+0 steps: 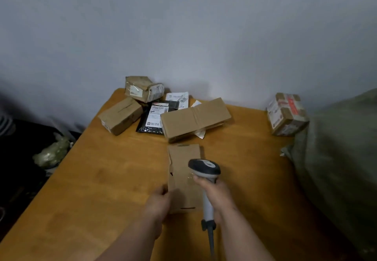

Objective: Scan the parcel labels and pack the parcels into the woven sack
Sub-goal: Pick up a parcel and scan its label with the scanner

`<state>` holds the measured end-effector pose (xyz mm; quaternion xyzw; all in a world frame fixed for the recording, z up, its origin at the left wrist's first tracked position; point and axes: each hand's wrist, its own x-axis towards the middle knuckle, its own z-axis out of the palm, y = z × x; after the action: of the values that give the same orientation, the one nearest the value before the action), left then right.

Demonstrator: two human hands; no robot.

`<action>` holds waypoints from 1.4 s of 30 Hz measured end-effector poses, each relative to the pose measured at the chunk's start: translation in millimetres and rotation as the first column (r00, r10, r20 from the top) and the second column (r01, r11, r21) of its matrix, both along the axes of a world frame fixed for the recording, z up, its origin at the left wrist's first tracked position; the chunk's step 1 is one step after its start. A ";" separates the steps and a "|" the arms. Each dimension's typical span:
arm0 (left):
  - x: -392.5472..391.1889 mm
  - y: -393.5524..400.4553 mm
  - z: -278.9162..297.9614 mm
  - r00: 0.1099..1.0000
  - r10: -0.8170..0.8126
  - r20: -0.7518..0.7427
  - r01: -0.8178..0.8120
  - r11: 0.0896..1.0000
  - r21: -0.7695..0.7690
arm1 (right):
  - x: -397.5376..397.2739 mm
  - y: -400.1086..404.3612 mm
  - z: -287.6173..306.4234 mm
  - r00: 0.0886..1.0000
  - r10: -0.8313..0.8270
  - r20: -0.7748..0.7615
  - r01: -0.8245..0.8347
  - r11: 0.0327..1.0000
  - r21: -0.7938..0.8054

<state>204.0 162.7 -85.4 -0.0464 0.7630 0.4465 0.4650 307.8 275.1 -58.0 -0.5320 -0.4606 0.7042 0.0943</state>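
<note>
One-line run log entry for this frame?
phase: scanning | left hand: holds flat cardboard parcel | right hand: grips scanner over it | woven sack: right of table

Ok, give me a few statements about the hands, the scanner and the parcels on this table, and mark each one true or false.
1. The right hand grips the scanner. True.
2. The left hand holds the black mailer bag. False: it holds the flat cardboard parcel; the bag lies among the parcels further back.
3. The taped box sits beside the woven sack. True.
4. The scanner lies on the table. False: it is held above the flat parcel.
</note>
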 end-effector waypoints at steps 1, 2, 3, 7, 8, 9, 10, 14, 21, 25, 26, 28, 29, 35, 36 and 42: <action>-0.3 1.7 -3.9 1.000 -0.010 0.010 0.010 1.000 0.011 | -2.5 -1.0 -6.3 1.000 -0.001 -0.007 0.001 1.000 -0.025; -1.1 3.2 -6.6 0.999 -0.008 0.034 0.007 0.999 0.038 | -4.6 -2.0 -10.8 1.000 -0.005 -0.005 0.005 0.999 -0.038; -2.4 4.6 -6.6 0.997 0.015 0.070 -0.020 0.998 0.063 | -6.0 -2.5 -13.4 1.000 -0.011 0.005 0.011 0.999 -0.039; -12.6 2.4 -0.9 0.942 0.215 0.256 -0.252 0.960 0.120 | -3.9 -5.9 -9.9 0.997 -0.067 0.029 0.068 0.997 -0.043; -12.5 0.9 1.4 0.921 0.225 0.317 -0.284 0.946 0.156 | -2.1 -8.9 -6.7 0.996 -0.083 0.031 0.085 0.995 -0.052; -11.1 -1.1 4.8 0.907 0.212 0.364 -0.295 0.936 0.189 | -0.6 -13.5 -2.8 0.995 -0.094 0.033 0.095 0.994 -0.056; -8.7 -3.3 8.8 0.901 0.187 0.391 -0.288 0.932 0.218 | 0.8 -19.3 0.4 0.994 -0.100 0.033 0.102 0.993 -0.054; 2.1 -24.5 26.3 0.892 0.114 0.438 -0.268 0.913 0.308 | 4.6 -48.9 19.5 0.991 -0.132 -0.031 0.132 0.991 -0.018; 2.1 -83.0 65.1 0.894 -0.055 0.445 -0.154 0.894 0.420 | 3.4 -102.8 66.6 0.961 -0.085 -0.261 0.069 0.995 -0.071; -3.7 -115.9 75.9 0.874 -0.117 0.472 -0.134 0.875 0.465 | 12.2 -126.8 83.9 0.945 -0.130 -0.299 0.122 0.991 -0.047; -5.4 -122.9 76.9 0.882 -0.078 0.465 -0.172 0.865 0.472 | 15.8 -130.9 87.3 0.948 -0.158 -0.275 0.159 0.987 -0.020; -10.0 -133.5 78.0 0.916 0.037 0.399 -0.241 0.846 0.475 | 23.4 -136.6 93.1 0.958 -0.217 -0.189 0.234 0.970 0.071; -12.1 -137.4 79.0 0.930 0.083 0.358 -0.260 0.837 0.482 | 27.1 -138.7 95.4 0.960 -0.236 -0.153 0.256 0.959 0.123; -10.9 -143.0 86.1 0.956 0.219 0.196 -0.293 0.760 0.580 | 41.3 -147.5 114.8 0.983 -0.127 -0.130 0.161 0.943 0.291; -9.1 -141.9 88.0 0.953 0.241 0.185 -0.304 0.750 0.588 | 43.7 -148.7 118.3 0.987 -0.083 -0.140 0.124 0.942 0.312; 11.0 -129.9 99.6 0.932 0.323 0.166 -0.352 0.687 0.636 | 69.9 -150.6 137.7 0.982 0.126 -0.138 -0.063 0.919 0.388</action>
<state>215.1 32.8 14.2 -0.0292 0.5262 0.7618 0.3767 377.8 124.6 79.7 -0.4222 -0.6051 0.6451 0.1987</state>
